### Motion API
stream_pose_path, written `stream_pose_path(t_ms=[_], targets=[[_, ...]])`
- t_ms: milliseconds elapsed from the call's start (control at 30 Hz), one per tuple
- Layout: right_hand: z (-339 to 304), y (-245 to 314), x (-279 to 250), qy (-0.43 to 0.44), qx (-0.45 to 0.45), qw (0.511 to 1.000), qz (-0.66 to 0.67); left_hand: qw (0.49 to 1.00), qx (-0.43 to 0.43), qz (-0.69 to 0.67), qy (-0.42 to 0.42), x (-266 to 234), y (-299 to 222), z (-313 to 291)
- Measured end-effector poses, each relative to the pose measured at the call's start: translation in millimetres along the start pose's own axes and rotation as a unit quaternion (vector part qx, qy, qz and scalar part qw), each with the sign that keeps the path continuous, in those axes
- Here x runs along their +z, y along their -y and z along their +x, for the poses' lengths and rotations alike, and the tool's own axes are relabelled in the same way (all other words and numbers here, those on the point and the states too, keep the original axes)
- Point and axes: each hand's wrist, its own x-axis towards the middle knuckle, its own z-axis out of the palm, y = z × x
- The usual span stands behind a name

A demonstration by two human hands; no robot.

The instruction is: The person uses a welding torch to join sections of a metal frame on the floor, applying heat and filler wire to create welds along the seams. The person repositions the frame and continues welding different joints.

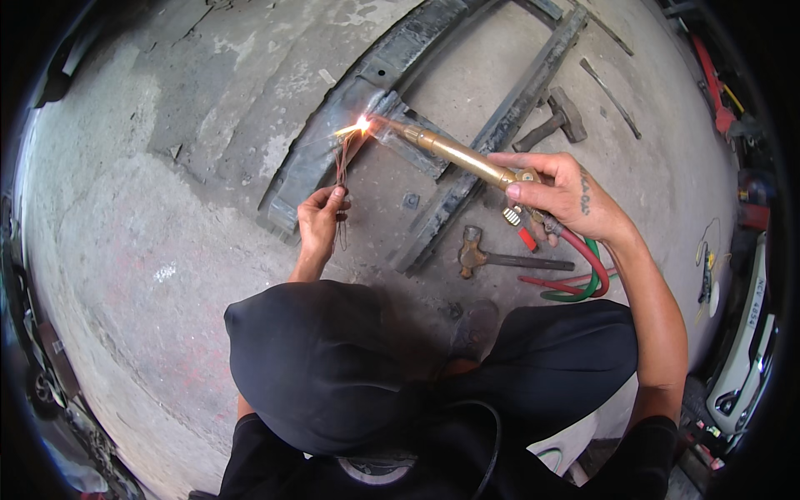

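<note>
My right hand grips a brass gas torch, its fingers wrapped round the valve end. Red and green hoses trail from the torch below that hand. At the torch's tip a bright glow and sparks flare against a grey metal vehicle frame part lying on the floor. Pinched in my left hand is a bundle of thin reddish-brown wire rods, their upper ends reaching up to the glow. The exact point where rods, flame and metal meet is washed out by the light.
A ball-peen hammer lies on the concrete floor in front of my knees. Farther right are a sledgehammer head with a short handle and a thin metal bar. Red equipment and a light-coloured car bumper stand along the right edge.
</note>
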Motion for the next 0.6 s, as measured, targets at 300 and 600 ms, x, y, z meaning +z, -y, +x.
stream_pose_path(t_ms=[300, 600], targets=[[-2.3, 4.5, 2.2, 0.008, 0.000, 0.999, 0.033, 1.000, -0.001, -0.005, 0.003, 1.0, -0.2, 1.1], [-3.0, 5.0, 3.0, -0.004, 0.000, 1.000, 0.018, 1.000, 0.000, -0.005, 0.003, 2.2, -1.1, 0.7]])
